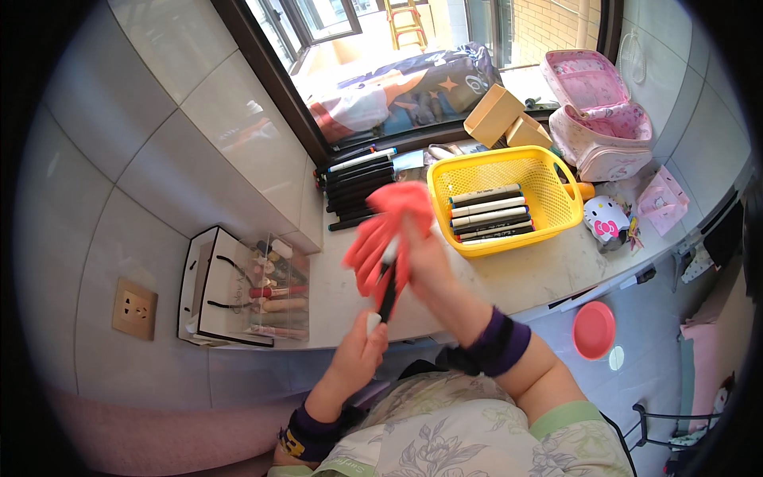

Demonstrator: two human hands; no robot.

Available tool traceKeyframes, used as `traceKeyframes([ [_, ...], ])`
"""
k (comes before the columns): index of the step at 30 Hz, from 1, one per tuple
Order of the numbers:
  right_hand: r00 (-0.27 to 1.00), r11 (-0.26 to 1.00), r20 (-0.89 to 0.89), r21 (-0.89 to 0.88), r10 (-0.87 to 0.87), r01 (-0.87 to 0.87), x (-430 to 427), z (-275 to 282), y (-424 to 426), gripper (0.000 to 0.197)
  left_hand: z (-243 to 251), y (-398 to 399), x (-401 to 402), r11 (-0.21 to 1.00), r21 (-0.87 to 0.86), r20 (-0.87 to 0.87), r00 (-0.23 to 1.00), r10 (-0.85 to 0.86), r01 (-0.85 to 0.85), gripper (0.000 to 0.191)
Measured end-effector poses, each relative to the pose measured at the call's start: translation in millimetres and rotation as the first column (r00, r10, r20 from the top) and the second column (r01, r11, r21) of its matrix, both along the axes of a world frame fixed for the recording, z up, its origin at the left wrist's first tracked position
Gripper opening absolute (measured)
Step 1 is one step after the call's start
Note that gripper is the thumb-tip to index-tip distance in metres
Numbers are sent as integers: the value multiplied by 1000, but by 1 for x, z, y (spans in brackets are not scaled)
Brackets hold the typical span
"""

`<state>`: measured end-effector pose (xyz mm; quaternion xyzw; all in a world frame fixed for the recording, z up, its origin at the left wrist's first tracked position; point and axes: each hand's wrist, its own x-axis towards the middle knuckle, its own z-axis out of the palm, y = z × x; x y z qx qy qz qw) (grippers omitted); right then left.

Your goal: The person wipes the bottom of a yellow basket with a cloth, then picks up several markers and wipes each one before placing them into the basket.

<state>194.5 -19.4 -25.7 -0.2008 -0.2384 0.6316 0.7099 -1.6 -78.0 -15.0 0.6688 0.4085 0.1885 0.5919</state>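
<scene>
My left hand (359,352) grips the lower end of a black-and-white marker pen (388,295), which points up toward the cloth. Bunched in my right hand (424,256) is a coral-red cloth (381,244), against the marker's upper part; the motion blurs it. Just right of the cloth stands a yellow plastic basket (506,244) with several black and white markers (490,213) lying side by side in it. Behind the cloth, to the left, several mostly black markers (357,182) lie in a row on the counter (334,262).
At the left stand a white paper bag (223,286) and a clear cosmetics organizer (286,292). Two cardboard boxes (493,116) and an open pink bag (602,134) are behind the basket. A Hello Kitty item (605,217) lies right. A pink basin (594,331) is on the floor.
</scene>
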Motion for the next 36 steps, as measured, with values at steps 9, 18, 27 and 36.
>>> traceKeyframes([
  [9,990,966,-69,-234,-126,107,-12,-16,28,40,0,16,-25,988,-88,96,987,132,-124,19],
  [18,947,930,-175,-207,270,-303,-10,-20,1,35,-8,39,-28,967,205,-88,981,175,-154,20],
  [27,955,948,-190,-181,227,-261,-5,-23,-1,38,3,44,-18,937,349,-170,985,30,31,22],
  [36,945,918,6,-240,326,-315,0,-31,-7,40,3,48,-16,909,413,-251,966,56,54,25],
])
